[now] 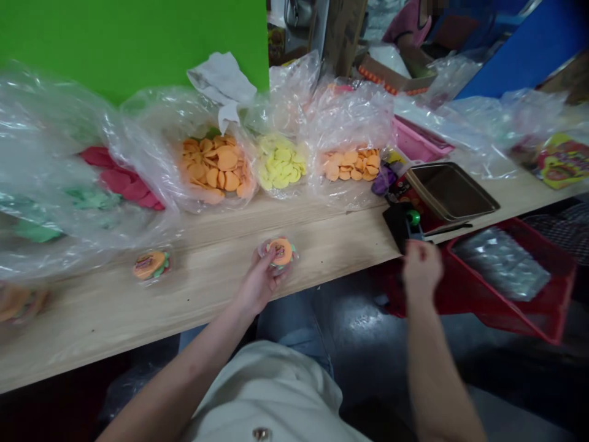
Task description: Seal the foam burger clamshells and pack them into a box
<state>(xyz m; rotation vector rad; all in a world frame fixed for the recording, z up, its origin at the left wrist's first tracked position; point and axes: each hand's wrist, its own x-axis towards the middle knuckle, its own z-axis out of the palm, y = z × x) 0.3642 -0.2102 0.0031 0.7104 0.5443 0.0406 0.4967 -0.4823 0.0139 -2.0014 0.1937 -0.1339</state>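
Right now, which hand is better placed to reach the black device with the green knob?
Your right hand: it is beside the black device with the green knob and looks empty, while your left hand holds a wrapped orange disc.

The right hand (421,270) is blurred and partly hides a black object with a green knob (413,217), possibly a dispenser of some kind. The left hand (260,283) covers part of a round orange disc (281,250). The left edge cuts off a similar orange piece (18,304), the right edge a printed packet (564,161), and the top edge a pink sleeve (405,24).
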